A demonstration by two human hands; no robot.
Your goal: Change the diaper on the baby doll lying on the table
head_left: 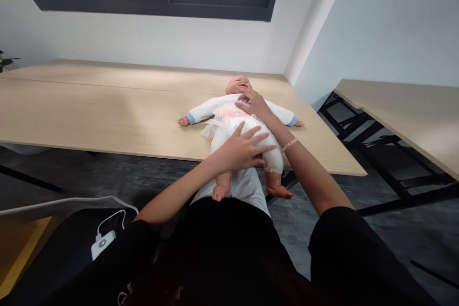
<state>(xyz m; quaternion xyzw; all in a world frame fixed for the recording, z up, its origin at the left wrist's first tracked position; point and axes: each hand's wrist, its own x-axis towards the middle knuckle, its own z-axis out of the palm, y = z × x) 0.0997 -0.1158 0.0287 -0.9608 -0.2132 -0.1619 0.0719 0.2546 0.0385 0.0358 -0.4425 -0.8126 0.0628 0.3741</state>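
Observation:
A baby doll (pixel 241 85) lies on its back at the table's front edge, head away from me, arms spread and bare feet hanging over the edge. It wears white clothes with blue cuffs. Across its belly is a pastel-printed white piece (pixel 229 112), with a thin ruffled flap sticking out at the left; I cannot tell whether it is a diaper. My left hand (pixel 244 148) lies over the doll's lower body and thighs, fingers spread. Higher up, my right hand (pixel 254 105) rests on the chest below the chin, its fingers slightly bent and apart.
The pale wooden table (pixel 89 110) runs left along the wall under a barred window (pixel 215 5). Another table (pixel 405 105) with black folding legs stands to the right. Beside me at lower left are a black chair (pixel 71 244) and a white device with a cable (pixel 103 245).

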